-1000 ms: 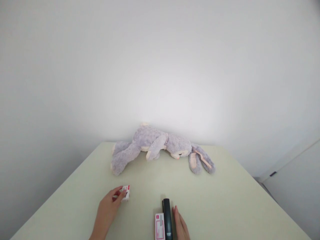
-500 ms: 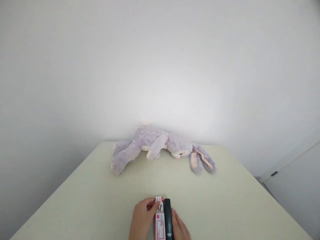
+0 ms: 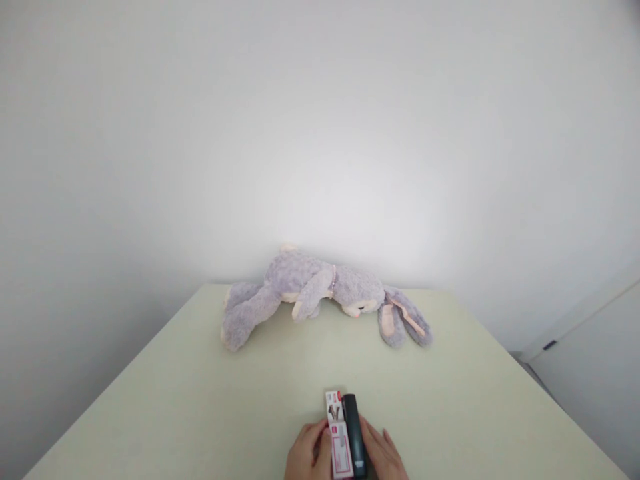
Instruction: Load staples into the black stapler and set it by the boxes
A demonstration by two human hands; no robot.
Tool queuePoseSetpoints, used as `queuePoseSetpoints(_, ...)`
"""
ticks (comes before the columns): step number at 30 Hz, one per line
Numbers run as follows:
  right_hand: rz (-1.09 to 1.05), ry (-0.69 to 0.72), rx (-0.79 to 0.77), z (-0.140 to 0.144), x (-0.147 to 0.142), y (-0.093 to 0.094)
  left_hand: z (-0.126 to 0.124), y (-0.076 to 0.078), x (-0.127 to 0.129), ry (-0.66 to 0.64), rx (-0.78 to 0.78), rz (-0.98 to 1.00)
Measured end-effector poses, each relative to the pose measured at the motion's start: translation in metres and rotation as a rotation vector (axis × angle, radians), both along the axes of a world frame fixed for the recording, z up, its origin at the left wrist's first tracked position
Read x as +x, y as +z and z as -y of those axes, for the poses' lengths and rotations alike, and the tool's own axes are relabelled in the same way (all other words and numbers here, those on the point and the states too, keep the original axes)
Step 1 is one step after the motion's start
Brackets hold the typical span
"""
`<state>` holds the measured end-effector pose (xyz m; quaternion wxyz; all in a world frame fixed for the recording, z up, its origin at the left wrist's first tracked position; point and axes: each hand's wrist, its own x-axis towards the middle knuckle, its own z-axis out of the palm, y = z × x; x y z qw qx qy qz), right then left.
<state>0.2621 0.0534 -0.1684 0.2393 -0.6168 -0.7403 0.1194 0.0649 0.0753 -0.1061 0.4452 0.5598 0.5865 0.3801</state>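
Observation:
My left hand (image 3: 306, 457) lies at the table's near edge with its thumb against a long white and pink box (image 3: 341, 455). A smaller white and pink box (image 3: 333, 404) lies just beyond the long one, end to end with it. A black stapler (image 3: 355, 432) lies along the right side of both boxes. My right hand (image 3: 384, 457) rests flat against the stapler's right side. Both hands flank the group, and neither lifts anything.
A grey-lilac plush rabbit (image 3: 320, 297) lies on its side at the far end of the pale green table (image 3: 200, 400), against a white wall. A white cabinet (image 3: 590, 373) stands off the table's right side.
My left hand carried the small box from the left and set it at the far end of the long box. The boxes, stapler and both hands then shifted slightly right.

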Motion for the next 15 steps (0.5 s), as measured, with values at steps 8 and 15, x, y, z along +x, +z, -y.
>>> queuePoseSetpoints(8, -0.072, -0.047, -0.181, -0.005, 0.139, 0.044, -0.033, 0.03, 0.126, -0.217, -0.054, 0.136)
queuePoseSetpoints(15, -0.166, -0.076, -0.165, -0.014, 0.181, 0.061, -0.052, 0.031, 0.178, -0.277, -0.061, 0.13)
